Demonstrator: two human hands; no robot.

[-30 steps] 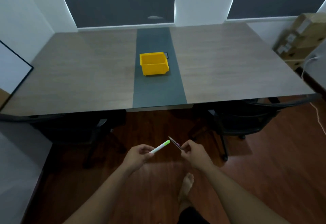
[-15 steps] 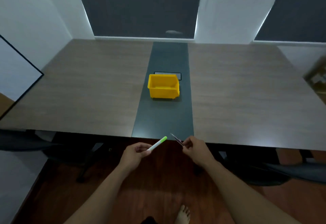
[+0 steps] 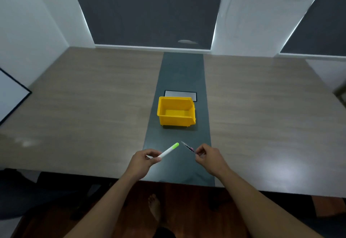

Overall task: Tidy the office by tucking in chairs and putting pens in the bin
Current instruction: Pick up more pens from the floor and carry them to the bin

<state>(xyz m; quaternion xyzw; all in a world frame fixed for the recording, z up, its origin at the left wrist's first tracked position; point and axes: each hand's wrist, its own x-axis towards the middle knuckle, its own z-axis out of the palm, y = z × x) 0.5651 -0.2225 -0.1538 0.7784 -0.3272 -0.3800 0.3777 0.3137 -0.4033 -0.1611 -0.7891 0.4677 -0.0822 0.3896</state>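
A yellow bin (image 3: 176,113) stands open and looks empty on the dark centre strip of the wooden table (image 3: 93,110). My left hand (image 3: 144,160) holds a white pen with a green cap (image 3: 169,149), its tip pointing up and right toward the bin. My right hand (image 3: 207,156) pinches a thin dark pen (image 3: 187,146) that points up and left. Both hands hover over the table's near edge, just short of the bin. A dark chair (image 3: 16,187) shows under the table at the lower left.
A flat grey cable cover (image 3: 180,94) lies in the strip just behind the bin. A white board (image 3: 9,97) leans at the left wall. Dark window blinds fill the far wall. My bare foot (image 3: 154,206) is on the wooden floor below.
I have stepped closer to the table. Both hands, each still holding its pen, have moved forward from over the floor to over the table's near edge, nearer the bin.
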